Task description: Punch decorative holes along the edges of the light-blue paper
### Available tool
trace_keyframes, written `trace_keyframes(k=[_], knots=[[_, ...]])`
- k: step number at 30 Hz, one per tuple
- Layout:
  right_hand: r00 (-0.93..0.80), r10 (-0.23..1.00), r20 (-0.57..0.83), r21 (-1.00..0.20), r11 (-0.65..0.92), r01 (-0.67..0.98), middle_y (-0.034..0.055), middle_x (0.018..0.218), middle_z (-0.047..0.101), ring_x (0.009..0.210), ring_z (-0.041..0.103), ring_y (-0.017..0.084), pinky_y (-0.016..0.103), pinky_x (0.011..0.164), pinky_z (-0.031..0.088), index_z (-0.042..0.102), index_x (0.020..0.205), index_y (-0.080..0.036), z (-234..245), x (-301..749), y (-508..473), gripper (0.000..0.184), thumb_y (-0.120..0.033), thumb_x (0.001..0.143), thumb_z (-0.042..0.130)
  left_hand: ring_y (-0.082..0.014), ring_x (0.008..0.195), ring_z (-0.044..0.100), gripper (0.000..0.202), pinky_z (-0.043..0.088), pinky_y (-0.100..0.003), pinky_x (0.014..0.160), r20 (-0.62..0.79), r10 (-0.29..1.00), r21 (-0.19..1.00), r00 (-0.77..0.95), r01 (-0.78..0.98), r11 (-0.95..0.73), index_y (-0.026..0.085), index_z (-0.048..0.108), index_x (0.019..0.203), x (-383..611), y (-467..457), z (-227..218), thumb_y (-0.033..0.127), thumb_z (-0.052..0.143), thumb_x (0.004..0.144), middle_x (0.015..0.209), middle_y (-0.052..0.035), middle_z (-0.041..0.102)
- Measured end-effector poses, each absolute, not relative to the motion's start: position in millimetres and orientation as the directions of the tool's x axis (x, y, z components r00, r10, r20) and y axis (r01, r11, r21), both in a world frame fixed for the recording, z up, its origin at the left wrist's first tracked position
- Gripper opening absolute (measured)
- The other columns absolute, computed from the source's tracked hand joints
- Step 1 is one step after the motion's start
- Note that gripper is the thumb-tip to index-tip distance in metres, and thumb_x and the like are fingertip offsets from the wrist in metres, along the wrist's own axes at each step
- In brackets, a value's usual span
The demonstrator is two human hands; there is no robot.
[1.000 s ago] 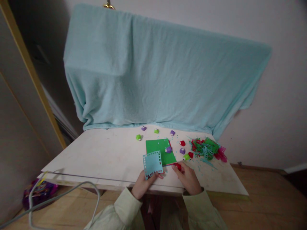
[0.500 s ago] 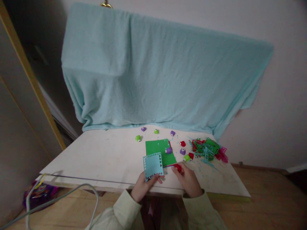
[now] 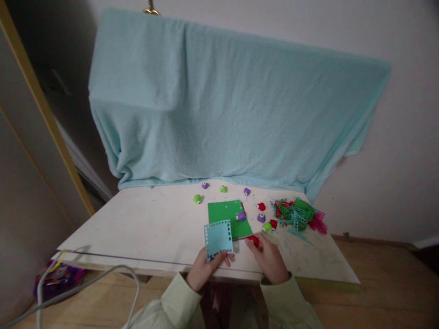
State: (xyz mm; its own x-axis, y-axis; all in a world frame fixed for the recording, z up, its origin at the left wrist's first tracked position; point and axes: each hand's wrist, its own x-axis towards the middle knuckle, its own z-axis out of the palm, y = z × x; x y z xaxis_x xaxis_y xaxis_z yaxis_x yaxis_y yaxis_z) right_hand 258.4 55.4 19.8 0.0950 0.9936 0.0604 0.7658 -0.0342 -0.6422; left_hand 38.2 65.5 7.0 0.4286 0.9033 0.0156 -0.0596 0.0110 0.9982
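My left hand [image 3: 206,268] pinches the lower edge of a square blue paper sheet [image 3: 218,237], its edges punched with rows of small holes. A little to the right, my right hand [image 3: 270,259] is closed around a red paper punch [image 3: 254,240]. Behind the blue sheet lies a stack of coloured paper squares with a green sheet [image 3: 222,210] on top and red edges showing. On that stack rests a purple punch [image 3: 241,216]. The blue sheet covers the stack's lower left corner, and the red punch sits near its lower right corner.
Several small purple, green and red punches, such as a green punch [image 3: 197,199], are scattered over the white table [image 3: 147,224]. A pile of punched paper scraps [image 3: 298,214] lies at the right. A blue cloth [image 3: 233,105] hangs behind; a pale cable [image 3: 92,281] loops at the front left.
Both hands stay almost where they were, still holding the blue sheet and the red punch. The whole view has shifted very slightly.
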Motion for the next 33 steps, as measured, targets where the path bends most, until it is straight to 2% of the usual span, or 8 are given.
trace_keyframes(k=[10,17,26,29,33], knots=[[0.106,0.994,0.035,-0.649,-0.058,0.759,-0.0037,0.059,0.056,0.058,0.057,0.019,0.023,0.052,0.035,0.055,0.09,-0.024,15,260,56,0.02,-0.044,0.09,0.048,-0.0196,0.079,0.061,0.035,0.045,-0.029,0.078,0.026,0.899,0.999,0.438,-0.054,-0.003,0.01,0.067,0.087,37,66,-1,0.039,0.049,0.09,0.079,-0.0092,0.067],[0.064,0.996,0.061,-0.704,-0.003,0.71,-0.0023,0.069,0.061,0.064,0.06,0.018,0.023,0.053,0.037,0.056,0.092,-0.024,15,261,54,0.02,-0.042,0.091,0.047,-0.0191,0.079,0.061,0.035,0.045,-0.028,0.077,0.029,0.897,0.998,0.441,-0.062,-0.002,0.01,0.067,0.084,38,67,-2,0.039,0.049,0.09,0.08,-0.0088,0.067],[0.172,0.982,0.083,-0.641,-0.079,0.763,-0.0023,0.063,0.06,0.06,0.059,0.019,0.025,0.054,0.039,0.058,0.084,-0.023,13,276,55,0.019,-0.04,0.086,0.051,-0.0195,0.08,0.061,0.036,0.044,-0.029,0.078,0.032,0.894,0.999,0.447,-0.041,-0.016,0.011,0.067,0.084,37,67,-1,0.041,0.048,0.089,0.08,-0.009,0.068],[0.229,0.968,0.098,-0.721,-0.089,0.687,-0.0008,0.066,0.061,0.058,0.061,0.019,0.026,0.055,0.045,0.056,0.097,-0.021,8,284,55,0.023,-0.038,0.085,0.047,-0.0199,0.08,0.061,0.036,0.045,-0.029,0.078,0.029,0.895,0.999,0.446,-0.041,-0.012,0.011,0.067,0.085,37,67,-2,0.042,0.048,0.089,0.081,-0.0095,0.068],[0.261,0.954,0.15,-0.831,-0.021,0.555,0.0051,0.089,0.065,0.075,0.064,0.019,0.029,0.07,0.052,0.047,0.119,-0.018,0,292,56,0.04,-0.039,0.085,0.047,-0.0202,0.078,0.062,0.037,0.046,-0.031,0.079,0.028,0.898,0.998,0.439,-0.056,-0.003,0.011,0.066,0.088,38,67,-7,0.043,0.048,0.089,0.081,-0.0095,0.069]])
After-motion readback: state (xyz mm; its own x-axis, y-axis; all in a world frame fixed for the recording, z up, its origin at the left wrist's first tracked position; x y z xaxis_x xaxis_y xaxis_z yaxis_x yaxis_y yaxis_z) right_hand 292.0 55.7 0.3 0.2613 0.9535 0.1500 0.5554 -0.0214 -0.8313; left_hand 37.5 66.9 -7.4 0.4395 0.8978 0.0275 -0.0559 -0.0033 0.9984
